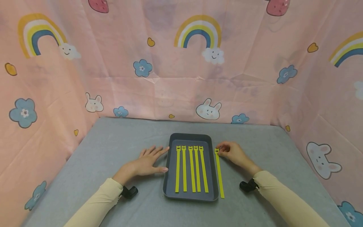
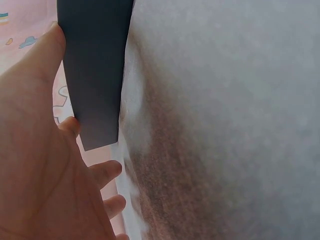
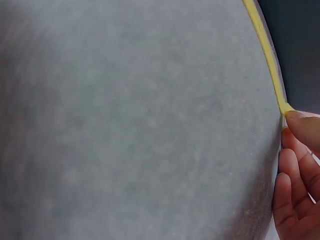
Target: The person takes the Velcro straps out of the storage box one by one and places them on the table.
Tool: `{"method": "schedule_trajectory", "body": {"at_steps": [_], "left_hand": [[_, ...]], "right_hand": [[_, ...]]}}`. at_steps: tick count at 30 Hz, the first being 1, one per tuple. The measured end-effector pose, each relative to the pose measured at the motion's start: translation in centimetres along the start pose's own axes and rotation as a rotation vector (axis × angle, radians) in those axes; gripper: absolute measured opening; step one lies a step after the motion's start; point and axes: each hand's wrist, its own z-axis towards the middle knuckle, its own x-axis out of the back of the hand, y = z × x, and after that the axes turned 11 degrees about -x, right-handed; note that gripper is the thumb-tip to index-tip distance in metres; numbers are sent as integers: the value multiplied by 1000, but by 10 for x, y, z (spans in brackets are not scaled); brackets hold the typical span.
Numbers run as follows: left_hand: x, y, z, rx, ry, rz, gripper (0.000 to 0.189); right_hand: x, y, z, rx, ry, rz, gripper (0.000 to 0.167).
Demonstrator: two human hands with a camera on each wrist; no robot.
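Five yellow cable straps point(image 1: 192, 170) lay in the gray tray point(image 1: 171, 176), splayed left hand point(image 1: 147, 162) touched its side, right hand point(image 1: 233, 154) pinched a sixth strap point(image 1: 219, 175) just outside.

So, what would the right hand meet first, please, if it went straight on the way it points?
Probably the tray rim, just beyond the strap the right hand pinches, though depth is unclear.

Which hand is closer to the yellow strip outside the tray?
The right. The right hand pinches the far end of the yellow strip. The left hand is on the other side of the tray, touching its left edge.
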Motion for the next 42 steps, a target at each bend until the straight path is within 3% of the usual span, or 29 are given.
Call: {"method": "schedule_trajectory", "body": {"at_steps": [20, 29, 42], "left_hand": [[0, 4, -1, -2, -5, -2, 88], [-2, 2, 0, -5, -2, 0, 88], [0, 1, 0, -8, -4, 0, 88]], "right_hand": [[-1, 1, -2, 22, 3, 15, 20], [1, -1, -1, -9, -11, 23, 21], [22, -18, -2, -1, 24, 5, 24]]}}
